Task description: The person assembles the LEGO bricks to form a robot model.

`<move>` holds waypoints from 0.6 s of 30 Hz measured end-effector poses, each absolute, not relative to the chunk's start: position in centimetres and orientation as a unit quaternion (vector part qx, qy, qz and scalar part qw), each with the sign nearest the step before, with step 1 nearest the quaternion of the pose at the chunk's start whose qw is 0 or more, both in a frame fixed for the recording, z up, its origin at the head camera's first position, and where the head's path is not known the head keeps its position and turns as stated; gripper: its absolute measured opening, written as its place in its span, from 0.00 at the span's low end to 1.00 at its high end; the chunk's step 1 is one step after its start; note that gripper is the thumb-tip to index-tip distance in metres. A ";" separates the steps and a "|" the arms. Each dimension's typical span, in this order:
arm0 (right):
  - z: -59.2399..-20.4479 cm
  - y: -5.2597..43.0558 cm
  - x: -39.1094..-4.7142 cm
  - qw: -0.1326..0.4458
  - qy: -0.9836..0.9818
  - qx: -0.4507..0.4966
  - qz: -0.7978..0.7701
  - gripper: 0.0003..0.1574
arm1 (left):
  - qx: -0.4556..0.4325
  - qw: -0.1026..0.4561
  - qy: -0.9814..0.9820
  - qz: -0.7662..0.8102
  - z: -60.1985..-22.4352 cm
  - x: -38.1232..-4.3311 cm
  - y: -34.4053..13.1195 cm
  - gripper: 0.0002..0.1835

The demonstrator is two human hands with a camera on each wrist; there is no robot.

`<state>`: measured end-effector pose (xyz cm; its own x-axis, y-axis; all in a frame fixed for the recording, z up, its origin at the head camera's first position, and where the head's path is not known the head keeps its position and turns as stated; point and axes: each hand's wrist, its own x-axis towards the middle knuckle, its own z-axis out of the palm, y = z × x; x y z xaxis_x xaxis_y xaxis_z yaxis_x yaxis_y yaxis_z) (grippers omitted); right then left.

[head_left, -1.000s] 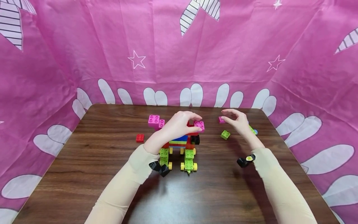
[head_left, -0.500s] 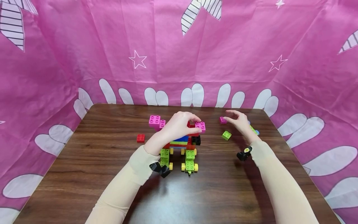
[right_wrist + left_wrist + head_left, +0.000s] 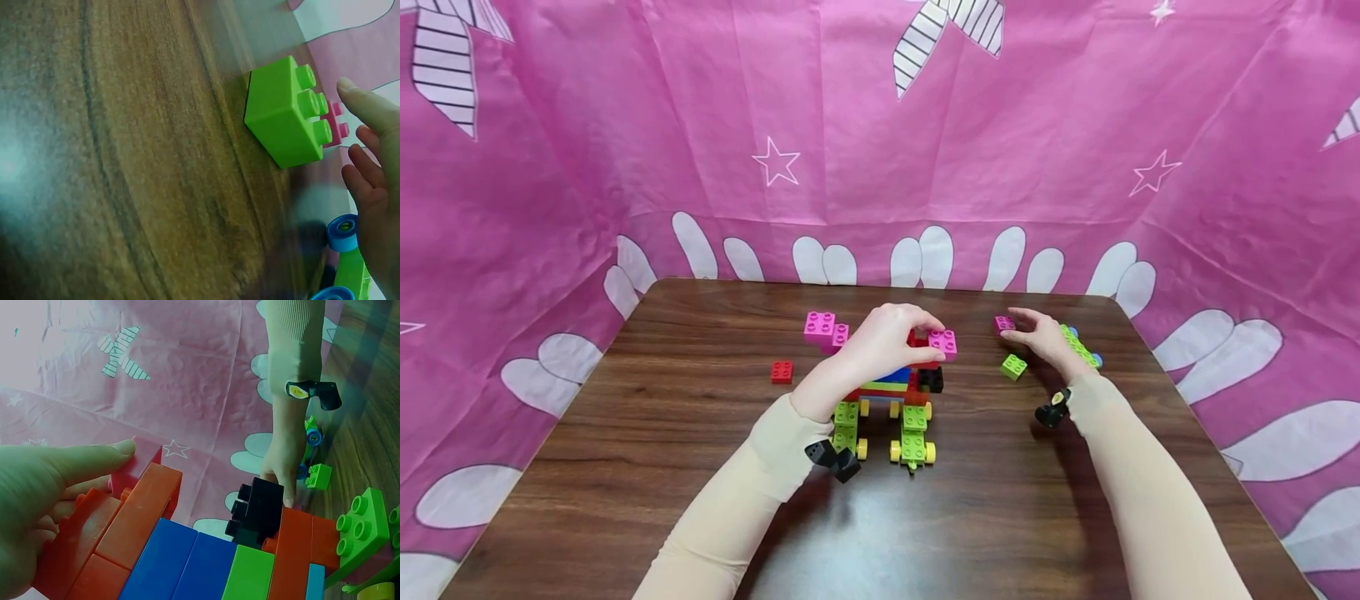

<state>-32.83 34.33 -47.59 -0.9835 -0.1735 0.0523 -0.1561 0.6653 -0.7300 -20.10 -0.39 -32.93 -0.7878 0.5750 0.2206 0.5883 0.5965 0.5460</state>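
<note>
My left hand point(image 3: 887, 337) pinches a pink brick point(image 3: 943, 344) at the top right of a built model of toy bricks. Red, blue, black and lime bricks point(image 3: 260, 572) make up its body, on lime wheeled bases point(image 3: 913, 437) with yellow wheels. In the left wrist view the thumb lies on the pink brick; the other fingers are partly hidden behind red bricks. My right hand point(image 3: 1041, 337) is at a loose pink brick point(image 3: 1004, 325) toward the back right. Thumb and fingers are spread apart near that brick point(image 3: 336, 124) in the right wrist view; contact cannot be made out.
A loose lime brick point(image 3: 1013, 367) lies just in front of the right hand. Beside that hand is a lime wheeled base point(image 3: 1077, 346) with blue wheels. A red brick point(image 3: 782, 372) lies left of the model on the wooden table point(image 3: 647, 433). Pink cloth point(image 3: 865, 125) hangs behind.
My right hand has lowered toward the loose pink brick, its fingertips now beside it. The left hand stays on its pink brick. The whole head view has shifted slightly.
</note>
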 end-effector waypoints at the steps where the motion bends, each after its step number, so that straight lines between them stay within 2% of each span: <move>1: -47.7 34.3 -32.9 0.015 0.912 -0.093 -0.399 0.41 | -0.325 0.010 -0.894 -0.309 -32.9 -20.1 -0.4 0.20; 18: -48.3 34.4 -34.1 0.034 0.931 -0.108 -0.348 0.39 | -0.326 0.019 -0.897 -0.297 -33.0 -20.2 -0.3 0.20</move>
<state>-34.06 34.37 -48.34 -0.9742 -0.2252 0.0118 -0.1777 0.7344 -0.6550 -20.16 -0.33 -33.01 -0.7867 0.5739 0.2274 0.5963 0.6112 0.5204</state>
